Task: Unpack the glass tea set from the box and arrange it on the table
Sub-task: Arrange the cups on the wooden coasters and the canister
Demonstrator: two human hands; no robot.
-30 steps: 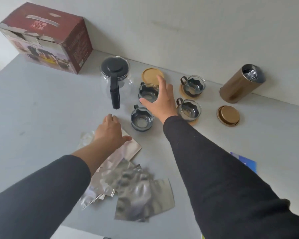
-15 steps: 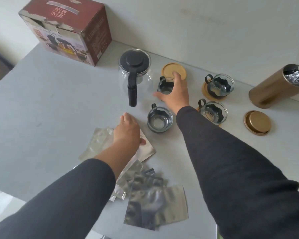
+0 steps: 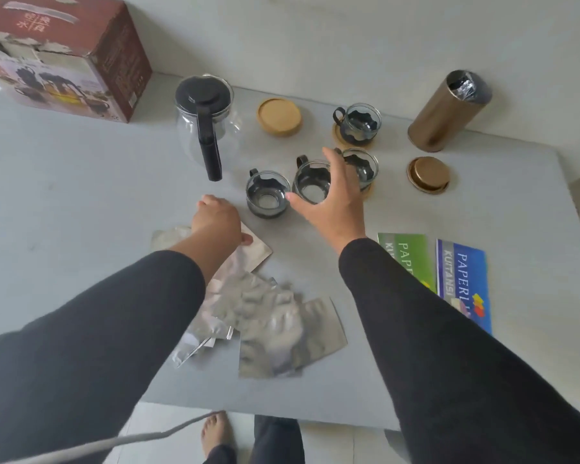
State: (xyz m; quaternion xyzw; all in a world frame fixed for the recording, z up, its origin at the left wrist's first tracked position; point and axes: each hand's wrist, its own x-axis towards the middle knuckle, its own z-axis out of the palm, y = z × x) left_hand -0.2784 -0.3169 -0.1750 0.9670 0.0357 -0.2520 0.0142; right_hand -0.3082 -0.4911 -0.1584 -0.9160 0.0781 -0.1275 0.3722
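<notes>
My right hand [image 3: 335,202] grips a glass cup [image 3: 310,185] from above, thumb on its near rim and fingers over the far rim. This cup sits between a second cup [image 3: 267,194] on the table and a third cup [image 3: 364,165] on a wooden coaster. Another cup [image 3: 360,123] stands on a coaster further back. An empty coaster [image 3: 278,115] lies beside the glass teapot [image 3: 208,118] with its black lid and handle. The red box [image 3: 64,55] stands at the far left. My left hand [image 3: 218,222] rests knuckles-up on a foil packet [image 3: 255,252].
Several silver foil packets [image 3: 282,329] are spread near the table's front edge. A gold canister [image 3: 449,108] lies tilted against the wall, its lid [image 3: 427,174] beside it. Green [image 3: 406,252] and blue [image 3: 466,283] booklets lie at the right. The grey table [image 3: 81,212] ends just before my feet.
My right hand has pulled back from beside the empty coaster toward me, bringing the glass cup with it. My left hand has stayed on the foil packet.
</notes>
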